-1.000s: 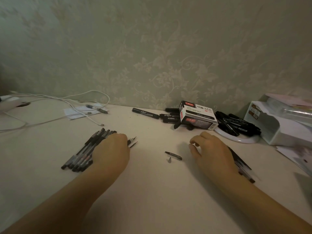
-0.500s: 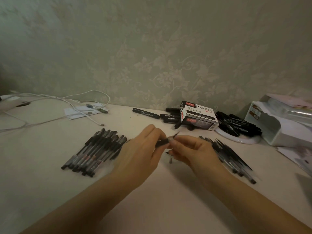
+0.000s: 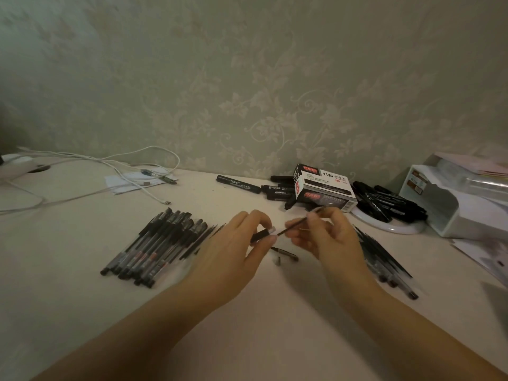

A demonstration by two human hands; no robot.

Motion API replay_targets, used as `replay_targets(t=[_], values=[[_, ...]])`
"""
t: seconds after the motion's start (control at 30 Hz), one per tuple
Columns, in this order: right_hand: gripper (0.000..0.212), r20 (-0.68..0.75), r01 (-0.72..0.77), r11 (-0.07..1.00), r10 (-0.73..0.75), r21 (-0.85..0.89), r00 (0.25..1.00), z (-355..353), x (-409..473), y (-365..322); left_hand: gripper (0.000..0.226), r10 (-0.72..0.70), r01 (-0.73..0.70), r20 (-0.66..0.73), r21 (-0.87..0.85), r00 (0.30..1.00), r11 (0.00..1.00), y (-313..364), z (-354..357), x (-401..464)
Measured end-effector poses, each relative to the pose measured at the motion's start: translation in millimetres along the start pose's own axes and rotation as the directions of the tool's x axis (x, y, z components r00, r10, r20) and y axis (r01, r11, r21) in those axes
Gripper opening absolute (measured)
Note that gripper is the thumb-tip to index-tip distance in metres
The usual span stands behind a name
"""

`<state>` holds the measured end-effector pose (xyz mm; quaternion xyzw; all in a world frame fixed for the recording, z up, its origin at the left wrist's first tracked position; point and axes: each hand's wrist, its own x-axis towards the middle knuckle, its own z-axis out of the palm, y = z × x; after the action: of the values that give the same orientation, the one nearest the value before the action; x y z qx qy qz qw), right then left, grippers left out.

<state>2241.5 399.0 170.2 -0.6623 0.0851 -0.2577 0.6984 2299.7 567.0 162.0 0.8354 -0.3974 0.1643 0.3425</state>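
Both hands up over the table (image 3: 261, 325) now: the left hand (image 3: 233, 257) pinches a dark pen barrel (image 3: 262, 235) between thumb and fingertips, its clear end pointing at the other hand. The right hand (image 3: 330, 240) pinches a thin refill (image 3: 298, 224), fingers curled, its near end right at the barrel's mouth. Just below the gap between the hands, a pen tip piece (image 3: 284, 253) lies on the table. A row of gel pens (image 3: 154, 246) sits left of the left hand, and a looser pile of pens (image 3: 384, 259) right of the right hand. A marker box (image 3: 324, 191) stands beyond the right hand's fingertips
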Motion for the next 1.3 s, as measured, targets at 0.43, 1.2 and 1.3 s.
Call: replay_targets(t=[0.43,1.2,1.3], values=[[0.013,-0.067,-0.054,0.968,0.072,0.243,0.995,-9,9,4,0.013,0.007,0.0,0.052,-0.128,0.999,0.992,-2,1,1],[0.015,0.308,0.306,0.601,-0.103,-0.738,0.946,-9,-3,9,0.016,-0.046,0.056,0.06,-0.169,0.997,0.984,-3,1,2],[0.018,0.396,0.379,0.463,-0.065,-0.801,0.916,-9,-4,13,0.015,-0.044,0.051,0.046,-0.16,0.998,0.986,-5,2,2]])
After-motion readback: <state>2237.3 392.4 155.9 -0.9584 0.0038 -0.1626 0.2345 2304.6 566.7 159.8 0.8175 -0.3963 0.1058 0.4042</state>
